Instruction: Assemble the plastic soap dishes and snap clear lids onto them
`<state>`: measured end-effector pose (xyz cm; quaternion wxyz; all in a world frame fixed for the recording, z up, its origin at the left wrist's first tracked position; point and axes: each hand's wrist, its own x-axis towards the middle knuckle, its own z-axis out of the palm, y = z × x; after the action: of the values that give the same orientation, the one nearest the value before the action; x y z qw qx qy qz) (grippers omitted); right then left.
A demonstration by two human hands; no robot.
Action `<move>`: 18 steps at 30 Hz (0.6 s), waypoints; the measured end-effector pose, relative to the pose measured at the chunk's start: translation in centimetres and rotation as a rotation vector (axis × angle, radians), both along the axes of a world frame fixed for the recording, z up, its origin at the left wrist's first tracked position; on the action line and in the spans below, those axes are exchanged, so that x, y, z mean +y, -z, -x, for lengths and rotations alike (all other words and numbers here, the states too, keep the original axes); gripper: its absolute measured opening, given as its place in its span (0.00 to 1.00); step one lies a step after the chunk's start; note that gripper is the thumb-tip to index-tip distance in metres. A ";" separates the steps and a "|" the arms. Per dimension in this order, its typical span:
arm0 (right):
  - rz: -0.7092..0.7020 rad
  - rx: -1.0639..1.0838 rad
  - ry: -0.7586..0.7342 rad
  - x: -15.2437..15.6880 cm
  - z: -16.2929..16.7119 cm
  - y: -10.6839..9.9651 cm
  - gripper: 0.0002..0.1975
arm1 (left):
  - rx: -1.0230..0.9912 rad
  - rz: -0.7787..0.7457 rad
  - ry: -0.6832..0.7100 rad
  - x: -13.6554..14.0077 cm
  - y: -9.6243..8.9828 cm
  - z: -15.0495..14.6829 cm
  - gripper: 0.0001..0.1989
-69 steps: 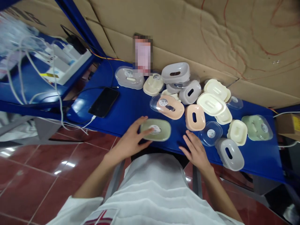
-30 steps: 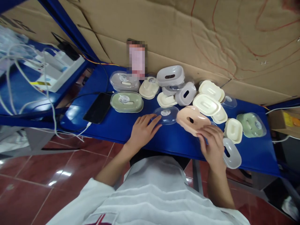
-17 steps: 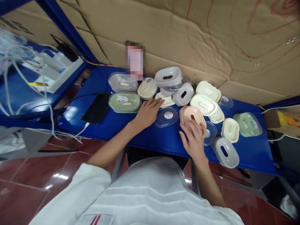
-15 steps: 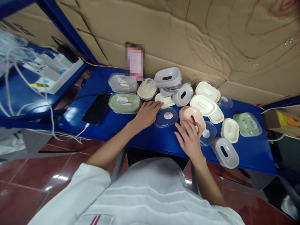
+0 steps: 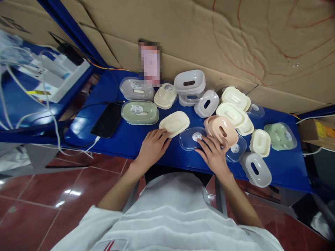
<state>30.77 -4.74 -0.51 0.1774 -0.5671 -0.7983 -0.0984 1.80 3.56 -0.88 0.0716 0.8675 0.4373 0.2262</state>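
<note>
My left hand has its fingertips closed on the near edge of a cream oval plastic tray, which is tilted up off the table. My right hand is over a clear oval lid with a round white label. Its fingers are spread, the tips touching or just above the lid's right part. Directly behind that hand sits a peach oval container with a slot in its base. Another clear lid lies to the right, partly under the peach container.
A lidded green box, a lidded grey box and a black phone are on the left. Grey containers and cream pieces stand behind. On the right are a grey container and a green box. Cardboard walls the back.
My left hand has taken the cream tray and drawn it toward me and to the left. The right hand has shifted off the peach container toward the clear lid.
</note>
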 end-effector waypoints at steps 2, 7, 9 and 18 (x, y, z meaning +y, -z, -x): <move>0.006 -0.002 0.021 -0.2 -0.2 0.1 0.22 | 0.012 -0.020 -0.065 -1.7 0.0 0.9 0.11; -0.063 0.000 0.136 -0.2 -1.6 -0.3 0.30 | 0.046 -0.005 -0.143 -5.8 0.0 3.5 0.10; -0.107 0.046 0.238 0.0 -2.7 -0.5 0.33 | 0.055 -0.003 -0.156 -6.8 -0.2 4.6 0.08; -0.230 0.209 0.191 -0.8 -0.7 -1.9 0.14 | 0.010 0.022 0.078 -7.1 -0.1 6.3 0.06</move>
<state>31.43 -5.51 1.38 0.3128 -0.6233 -0.7017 -0.1458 -4.53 -3.54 -0.74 0.0876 0.8841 0.4061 0.2140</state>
